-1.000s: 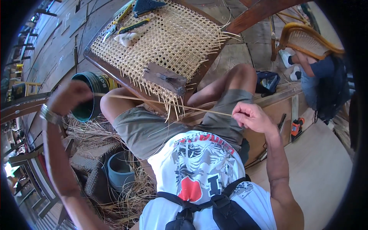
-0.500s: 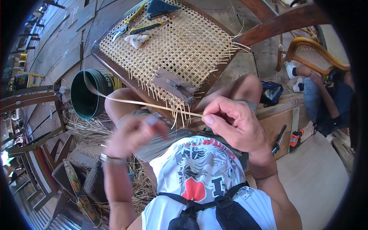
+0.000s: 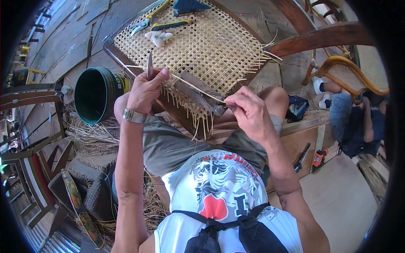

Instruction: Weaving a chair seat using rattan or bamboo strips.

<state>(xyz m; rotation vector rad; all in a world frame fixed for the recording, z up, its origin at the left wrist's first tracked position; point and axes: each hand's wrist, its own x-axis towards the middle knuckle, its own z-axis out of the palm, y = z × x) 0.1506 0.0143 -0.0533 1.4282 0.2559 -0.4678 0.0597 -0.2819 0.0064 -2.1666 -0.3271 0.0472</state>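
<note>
My left hand is closed over the near left edge of a woven cane chair seat. It grips a knife whose pointed blade stands up from the fist, and a pale cane strip runs past the thumb. The strip slants down to my right hand, where fingertips pinch its end. Beneath the strip, a dark brown flat piece lies on the seat, partly covered by a dark tool too unclear to name. Loose cane ends hang from the seat's near corner.
Yellow-handled pruning shears, a crumpled white cloth and a blue wedge-shaped thing lie on the seat's far part. A green bucket stands left, near cane scraps. Another person sits at right by a curved cane chair.
My left hand has moved up and away from my lap to the seat edge, its blade now clearly visible. My right hand has risen slightly, keeping its pinch on the strip.
</note>
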